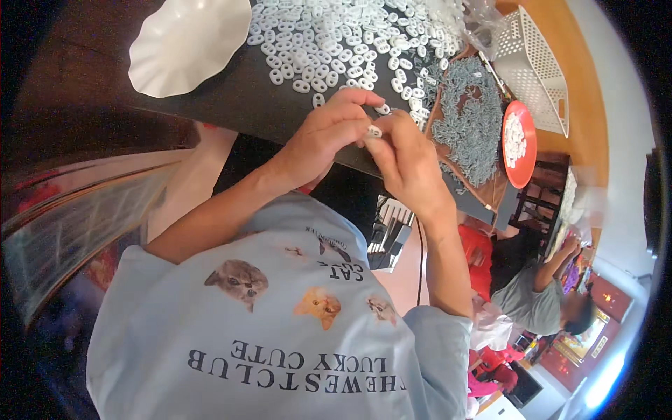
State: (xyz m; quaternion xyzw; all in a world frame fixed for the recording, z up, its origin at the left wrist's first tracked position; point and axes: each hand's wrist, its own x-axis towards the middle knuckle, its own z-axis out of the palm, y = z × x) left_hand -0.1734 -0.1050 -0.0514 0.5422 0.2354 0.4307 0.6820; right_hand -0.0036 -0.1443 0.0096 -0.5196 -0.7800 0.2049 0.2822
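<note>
My left hand (325, 133) and my right hand (406, 157) meet above the near edge of a dark table (217, 108). Between their thumbs and fingertips they pinch a small white oval plastic piece (374, 131) with dark openings in its face. The left index finger arches over it, close to another white oval piece (383, 109). Whether a smaller part sits in the pinched piece is hidden by the fingers. Beyond the hands spreads a heap of similar white oval pieces (315, 59). A pile of small grey parts (465, 119) lies right of my right hand.
A white wavy-rimmed dish (157, 77) stands at the far left. To the right are a red plate (509, 176) bearing white pieces and a white perforated basket (535, 77). Another person (532, 304) sits farther right.
</note>
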